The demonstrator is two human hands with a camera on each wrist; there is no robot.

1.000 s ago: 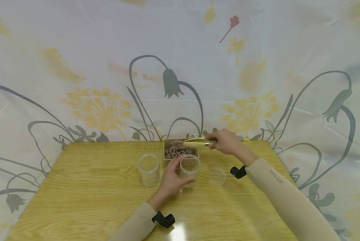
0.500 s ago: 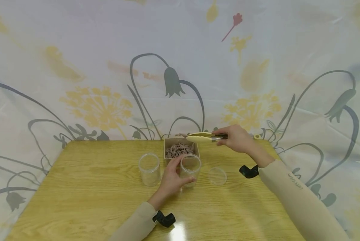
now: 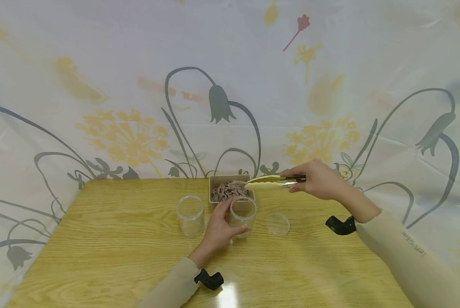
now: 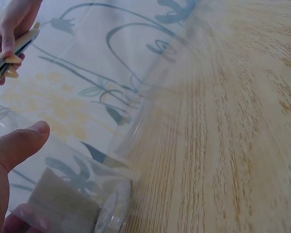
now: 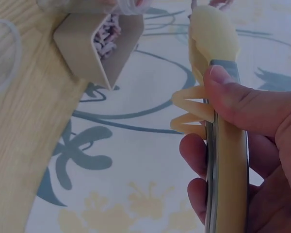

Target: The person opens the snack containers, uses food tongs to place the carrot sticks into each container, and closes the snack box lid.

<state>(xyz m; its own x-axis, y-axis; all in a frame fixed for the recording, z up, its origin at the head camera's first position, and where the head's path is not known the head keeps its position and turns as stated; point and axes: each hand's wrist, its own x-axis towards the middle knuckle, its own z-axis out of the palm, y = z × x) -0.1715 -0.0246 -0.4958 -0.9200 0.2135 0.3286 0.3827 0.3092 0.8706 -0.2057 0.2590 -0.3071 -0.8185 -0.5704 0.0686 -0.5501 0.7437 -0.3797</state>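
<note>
My left hand [image 3: 220, 229] grips a clear plastic jar [image 3: 243, 220], thumb and fingers round its wall; the jar is open-topped and stands on the table. Pale yellow tongs [image 3: 264, 183] with metal arms are in my right hand [image 3: 324, 179], their tips above the right rim of a beige box [image 3: 213, 183]. That box holds many short greyish-brown sticks [image 3: 226, 191]. A few such sticks [image 5: 220, 4] stick out past the tong tips in the right wrist view. The left wrist view shows the held jar [image 4: 82, 189] with my thumb across it.
A second clear jar [image 3: 190, 218] stands left of my left hand. Flat on the table, right of the held jar, lies a clear round lid [image 3: 278, 224]. A flower-printed cloth [image 3: 230, 85] hangs behind the wooden table [image 3: 118, 239].
My right hand has drawn the tongs rightward; their tips rose from the box with sticks, then came lower and nearer the held jar. My left hand and both jars stayed in place.
</note>
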